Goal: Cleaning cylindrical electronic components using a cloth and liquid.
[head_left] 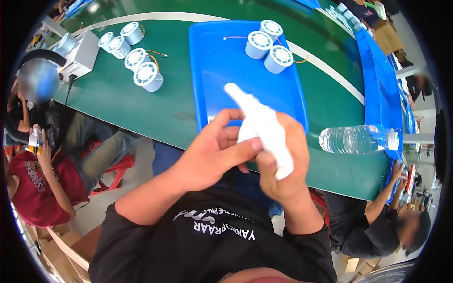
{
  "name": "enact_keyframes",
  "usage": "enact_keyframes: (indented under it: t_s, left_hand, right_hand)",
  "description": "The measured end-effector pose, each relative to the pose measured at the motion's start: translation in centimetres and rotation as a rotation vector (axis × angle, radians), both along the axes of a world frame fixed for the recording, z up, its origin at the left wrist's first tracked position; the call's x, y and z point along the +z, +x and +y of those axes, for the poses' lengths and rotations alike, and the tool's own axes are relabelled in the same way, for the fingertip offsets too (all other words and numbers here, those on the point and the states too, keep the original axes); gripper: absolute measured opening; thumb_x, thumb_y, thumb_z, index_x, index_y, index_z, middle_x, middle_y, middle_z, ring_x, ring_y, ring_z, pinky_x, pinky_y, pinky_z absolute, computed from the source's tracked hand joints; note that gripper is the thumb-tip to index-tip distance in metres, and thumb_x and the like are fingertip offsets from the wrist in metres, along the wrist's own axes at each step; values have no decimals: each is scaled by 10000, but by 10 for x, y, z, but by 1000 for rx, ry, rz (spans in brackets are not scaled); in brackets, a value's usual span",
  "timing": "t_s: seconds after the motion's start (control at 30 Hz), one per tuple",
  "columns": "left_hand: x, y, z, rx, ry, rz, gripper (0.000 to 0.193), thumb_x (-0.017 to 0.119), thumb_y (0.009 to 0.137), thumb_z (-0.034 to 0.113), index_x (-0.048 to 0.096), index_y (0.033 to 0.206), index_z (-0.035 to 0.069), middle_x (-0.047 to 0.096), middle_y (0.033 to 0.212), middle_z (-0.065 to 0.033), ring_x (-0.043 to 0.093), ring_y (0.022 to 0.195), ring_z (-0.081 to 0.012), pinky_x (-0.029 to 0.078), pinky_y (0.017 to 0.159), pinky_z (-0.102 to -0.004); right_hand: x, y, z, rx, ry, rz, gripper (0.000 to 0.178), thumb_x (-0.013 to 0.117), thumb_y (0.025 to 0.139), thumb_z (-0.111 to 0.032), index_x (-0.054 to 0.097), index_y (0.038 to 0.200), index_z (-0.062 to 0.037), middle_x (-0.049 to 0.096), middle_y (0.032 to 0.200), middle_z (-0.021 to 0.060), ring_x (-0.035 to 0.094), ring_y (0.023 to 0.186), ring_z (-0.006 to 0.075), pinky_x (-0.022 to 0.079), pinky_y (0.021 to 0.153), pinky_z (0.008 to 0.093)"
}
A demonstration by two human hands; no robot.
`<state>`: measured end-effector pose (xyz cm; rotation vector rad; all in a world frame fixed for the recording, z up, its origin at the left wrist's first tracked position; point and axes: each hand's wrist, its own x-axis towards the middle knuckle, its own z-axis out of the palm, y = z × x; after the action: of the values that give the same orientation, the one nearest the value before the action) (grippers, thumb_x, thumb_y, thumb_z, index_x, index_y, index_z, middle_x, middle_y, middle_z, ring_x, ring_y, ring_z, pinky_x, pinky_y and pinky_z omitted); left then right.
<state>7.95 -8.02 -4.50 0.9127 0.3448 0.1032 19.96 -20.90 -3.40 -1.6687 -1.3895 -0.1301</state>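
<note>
A crumpled white cloth or tissue [266, 127] is held in front of me, over the near end of a blue tray [212, 70]. My right hand [291, 160] wraps round its right side, thumb folded against it. My left hand [207, 153] grips its left side, the thumb pressed on the white material and the fingers curled behind. Whether something sits inside the folds is hidden. Beyond my hands, 3 white cylindrical fan-like units [258, 45] with slotted round tops stand at the tray's far right corner, thin wires trailing from them.
Several similar white units [148, 76] stand on the green table [174, 99] to the left, near a grey-white box [82, 54]. A clear water bottle [351, 139] lies at the right, beside blue bins [377, 89]. People sit on both sides; the left one holds a small part [36, 141].
</note>
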Motion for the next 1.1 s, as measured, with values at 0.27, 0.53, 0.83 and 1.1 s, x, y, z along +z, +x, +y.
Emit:
enact_keyframes:
  t_s: [0.27,0.53,0.83,1.1]
  left_hand:
    - [-9,-8,-1,97,740,-326,743,833,789,60,395,1389,28,615,1237,-139,658,1065,-211,523,894,-351]
    - [-26,-11,3,97,931,-413,627,792,741,-27,515,1296,62,560,1348,-165,635,1125,-265,540,917,-360]
    - [-38,-7,7,163,799,-548,571,700,757,-129,489,1255,54,465,1362,-207,599,1179,-275,533,947,-376]
    - [-39,-3,9,262,1089,-571,482,693,758,-169,617,1153,96,491,1344,-231,625,1149,-336,574,889,-396]
  right_hand:
    - [4,3,-11,61,-202,479,418,594,1001,-341,640,1189,29,661,1112,195,658,999,377,535,864,403]
    - [-18,26,-28,63,-16,1127,436,478,1075,-365,635,1213,18,684,1071,46,608,945,96,488,833,264]
    - [-32,8,-38,-245,15,666,332,498,1067,-234,542,1259,33,634,1114,83,588,975,147,460,850,263]
    - [-20,-7,-54,390,177,1457,858,118,1046,-598,467,1405,99,595,1268,103,537,1172,182,407,993,319]
